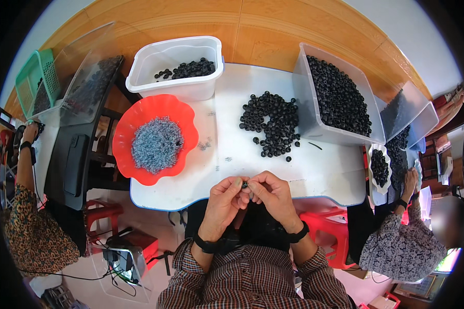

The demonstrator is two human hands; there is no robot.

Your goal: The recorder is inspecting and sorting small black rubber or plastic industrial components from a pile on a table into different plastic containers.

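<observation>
Both hands meet over the near edge of the white table (232, 149). My left hand (221, 202) is closed, its thumb and finger pinching a small round black piece (244, 184). Close against it, my right hand (275, 200) is closed too, fingertips pressed together at the piece; whatever it grips is too small to make out. Beyond my hands lies a loose pile of similar black round pieces (283, 119). To the left stands a red scalloped bowl (122, 142) holding many small clear bluish pieces (157, 144).
A white tub (200, 89) with black pieces stands at the back left. At the back right is a translucent bin (340, 133) full of them. Co-workers sit at both sides, by a black table (61, 159) and a white dish (379, 197). Red stools (322, 234) flank me.
</observation>
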